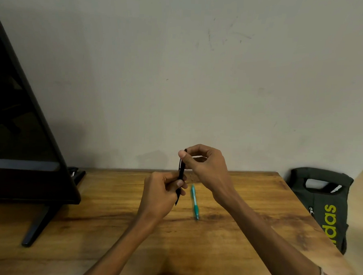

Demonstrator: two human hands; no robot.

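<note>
Black pen [181,175]: held near-upright above wooden table [109,207]; left hand [161,191] grips lower barrel, right hand [204,161] pinches top end. Possibly being unscrewed; still whole, disassembly pending. Teal pen [194,202]: untouched on table.

One view here, worn on the person's head, looking forward and down across the wooden table [108,228]. The lens sits above the table's near edge, and both forearms run up into the picture from the bottom. It faces the pale wall [179,74] behind the table's far edge, and that wall fills the upper half. It's a wide angle: the television [19,129] on the table's left end leans and stretches at the frame edge, and the dark bag [324,203] just off the table's right end is caught too. It's close range. The left hand [163,191] and right hand [204,166] meet on the black pen [181,175] above the table's middle, at arm's reach, just below frame centre.
</note>
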